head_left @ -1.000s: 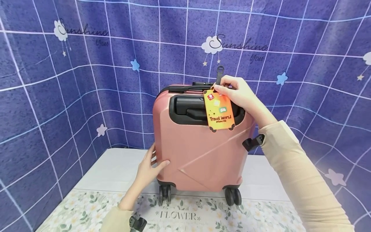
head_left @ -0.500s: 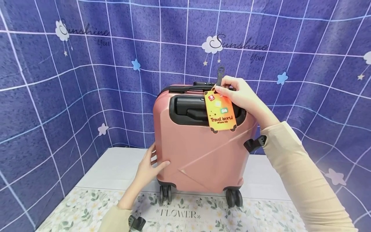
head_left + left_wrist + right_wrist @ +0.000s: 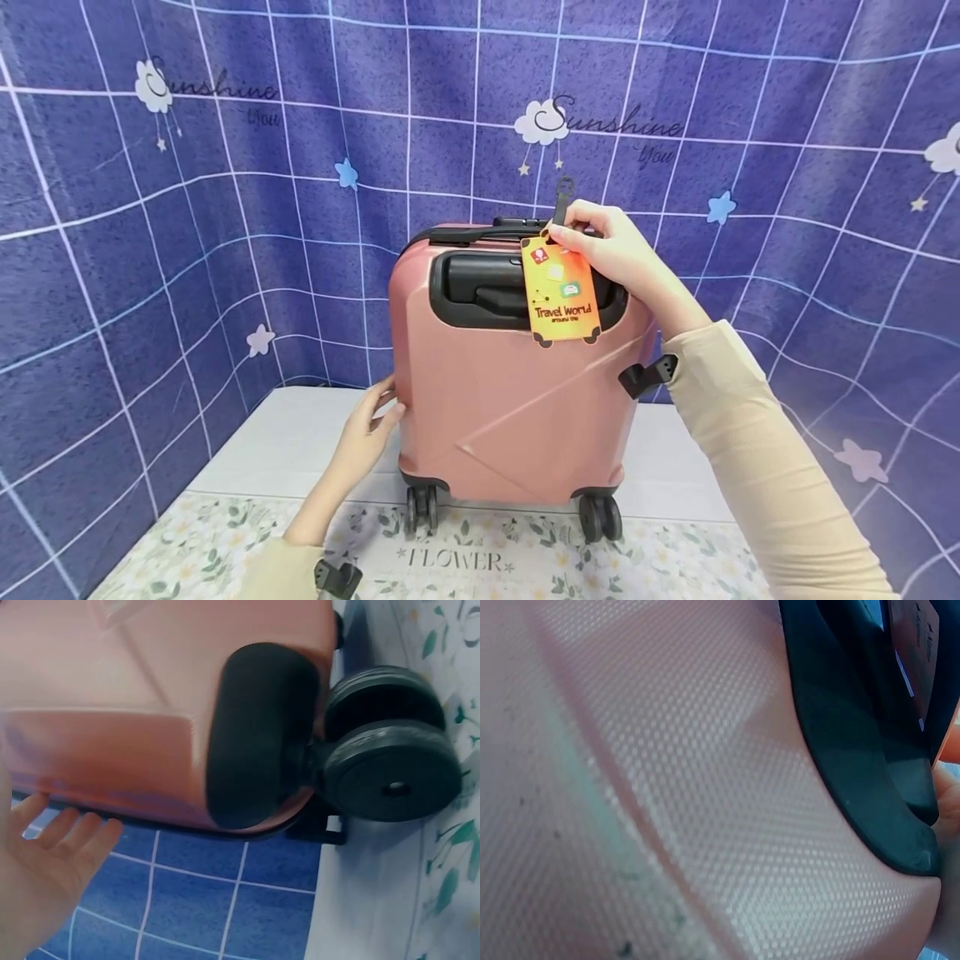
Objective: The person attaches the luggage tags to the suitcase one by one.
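Note:
A pink hard-shell suitcase (image 3: 510, 408) stands upright on its wheels in the head view. My right hand (image 3: 615, 250) pinches an orange luggage tag (image 3: 561, 292) by its top, in front of the black handle recess (image 3: 480, 287). The tag's black strap (image 3: 563, 204) sticks up above the fingers. At the suitcase's lower left side is my left hand (image 3: 360, 437), fingertips at the side panel and thumb by the front edge. In the left wrist view that hand (image 3: 49, 874) has loosely extended fingers along the shell's edge. The right wrist view shows mostly textured shell (image 3: 705, 772).
Black double wheels (image 3: 600, 517) rest on a floral mat (image 3: 225, 542) printed "FLOWER". A white surface (image 3: 300, 433) lies behind it. Blue grid-patterned cloth (image 3: 300, 250) hangs at the back and sides. A black wrist mount (image 3: 647, 377) juts from the right sleeve toward the suitcase.
My left thumb has come off the suitcase's front face, and that hand has shifted slightly left. My right hand still pinches the tag. The whole view has shifted slightly.

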### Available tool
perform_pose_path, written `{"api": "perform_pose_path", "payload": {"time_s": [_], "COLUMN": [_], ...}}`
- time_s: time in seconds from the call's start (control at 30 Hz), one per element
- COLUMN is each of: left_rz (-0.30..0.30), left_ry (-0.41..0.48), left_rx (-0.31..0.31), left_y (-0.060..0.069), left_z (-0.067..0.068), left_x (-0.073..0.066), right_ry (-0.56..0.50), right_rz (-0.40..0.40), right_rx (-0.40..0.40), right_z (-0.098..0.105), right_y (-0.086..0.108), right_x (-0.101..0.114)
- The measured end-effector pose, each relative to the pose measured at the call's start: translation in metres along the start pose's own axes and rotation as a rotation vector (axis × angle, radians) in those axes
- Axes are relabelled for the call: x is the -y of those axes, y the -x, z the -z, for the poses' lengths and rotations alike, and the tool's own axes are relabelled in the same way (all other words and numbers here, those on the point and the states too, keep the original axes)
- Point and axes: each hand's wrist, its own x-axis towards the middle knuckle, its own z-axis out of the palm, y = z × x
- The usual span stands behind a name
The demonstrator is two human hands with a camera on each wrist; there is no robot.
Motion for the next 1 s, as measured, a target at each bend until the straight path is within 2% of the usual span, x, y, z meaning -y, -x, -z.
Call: {"api": "perform_pose_path", "payload": {"time_s": [0.13, 0.33, 0.43, 0.5, 0.7, 0.8, 1.0], "left_rz": [0.027, -0.03, -0.042, -0.055, -0.071, -0.07, -0.071], "left_ry": [-0.039, -0.012, -0.017, -0.02, 0.02, 0.006, -0.008], "left_rx": [-0.031, -0.107, -0.144, -0.177, -0.265, -0.264, -0.235], "left_y": [-0.003, -0.008, -0.013, -0.017, -0.031, -0.037, -0.048], "left_z": [0.009, 0.017, 0.02, 0.021, 0.023, 0.025, 0.029], "left_x": [-0.007, -0.042, -0.05, -0.05, -0.033, -0.033, -0.043], "right_ry": [-0.015, -0.013, -0.005, -0.002, 0.007, 0.01, 0.011], "right_rz": [-0.01, -0.017, -0.01, -0.004, 0.015, 0.022, 0.012], "right_rx": [-0.009, -0.01, -0.011, -0.01, -0.014, -0.017, -0.018], "right_z": [-0.002, -0.002, -0.001, -0.001, -0.002, -0.002, -0.003], "right_y": [-0.001, -0.001, -0.001, -0.001, 0.0, -0.001, -0.002], "right_x": [0.001, 0.001, 0.0, 0.0, -0.002, -0.002, -0.001]}}
